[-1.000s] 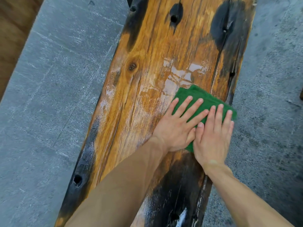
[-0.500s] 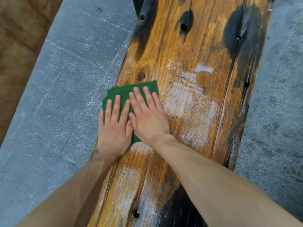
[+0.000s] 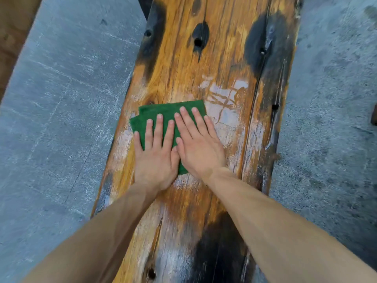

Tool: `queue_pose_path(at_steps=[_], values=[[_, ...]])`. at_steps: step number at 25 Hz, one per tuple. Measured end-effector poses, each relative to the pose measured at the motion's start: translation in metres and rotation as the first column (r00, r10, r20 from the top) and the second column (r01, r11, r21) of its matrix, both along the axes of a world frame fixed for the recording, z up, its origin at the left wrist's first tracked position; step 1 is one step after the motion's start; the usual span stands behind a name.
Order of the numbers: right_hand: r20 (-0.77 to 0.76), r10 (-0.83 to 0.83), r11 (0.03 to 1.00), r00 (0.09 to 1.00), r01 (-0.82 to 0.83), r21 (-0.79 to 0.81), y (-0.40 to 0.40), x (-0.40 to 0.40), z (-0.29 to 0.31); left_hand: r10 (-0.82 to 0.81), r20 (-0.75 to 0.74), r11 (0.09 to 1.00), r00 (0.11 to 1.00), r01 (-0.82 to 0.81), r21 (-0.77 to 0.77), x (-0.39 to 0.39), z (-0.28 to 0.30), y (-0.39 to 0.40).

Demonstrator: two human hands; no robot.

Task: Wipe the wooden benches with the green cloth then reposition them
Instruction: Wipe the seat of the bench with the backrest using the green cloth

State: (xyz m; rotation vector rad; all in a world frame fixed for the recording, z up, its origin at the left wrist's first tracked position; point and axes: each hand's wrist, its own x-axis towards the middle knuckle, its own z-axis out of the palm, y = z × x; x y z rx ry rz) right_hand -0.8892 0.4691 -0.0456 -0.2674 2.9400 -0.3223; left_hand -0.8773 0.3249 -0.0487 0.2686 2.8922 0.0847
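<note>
The green cloth (image 3: 163, 112) lies folded flat on the wooden bench (image 3: 214, 64), a little toward its left edge. The left hand (image 3: 156, 158) and the right hand (image 3: 199, 148) press on the cloth side by side, fingers straight and flat, thumbs touching; the cloth shows beyond the fingertips. No writing can be read. The bench top is orange-brown with dark burnt patches, small holes and pale wet streaks. It stands on grey concrete floor (image 3: 61, 99).

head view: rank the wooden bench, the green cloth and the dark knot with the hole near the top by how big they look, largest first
1. wooden bench, filling most of the frame
2. green cloth, partly hidden under the left hand and right hand
3. dark knot, smallest, though farther from the camera
</note>
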Motion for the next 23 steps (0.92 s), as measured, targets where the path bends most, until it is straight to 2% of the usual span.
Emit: queue_pose_path(at_steps=[3,6,9,13,15,19,23], values=[[-0.028,-0.166,0.985,0.986,0.167,0.041,0.068,0.015,-0.002,-0.185,-0.007,0.983,0.983,0.185,0.014,-0.006,0.000,0.069],[-0.019,-0.333,0.943,0.943,0.333,0.001,0.121,0.030,-0.002,-0.338,0.006,0.941,0.941,0.338,0.016,-0.015,0.001,0.127],[0.011,-0.473,0.874,0.881,0.470,-0.124,0.142,0.039,-0.006,-0.468,-0.010,0.883,0.883,0.468,0.021,-0.026,0.002,0.158],[0.121,-0.634,0.697,0.764,0.632,-0.339,0.135,0.041,-0.012,-0.630,-0.043,0.775,0.775,0.631,0.026,-0.044,0.001,0.159],[0.097,-0.621,0.723,0.778,0.616,-0.312,0.133,0.039,-0.011,-0.644,-0.068,0.762,0.762,0.647,0.040,-0.047,-0.001,0.154],[-0.068,-0.531,0.847,0.844,0.532,-0.005,0.110,0.016,-0.005,-0.588,-0.100,0.801,0.802,0.595,0.062,-0.061,-0.003,0.126],[-0.055,-0.369,0.925,0.928,0.373,0.079,0.044,-0.032,-0.002,-0.431,-0.100,0.897,0.897,0.438,0.054,-0.088,-0.004,0.049]])
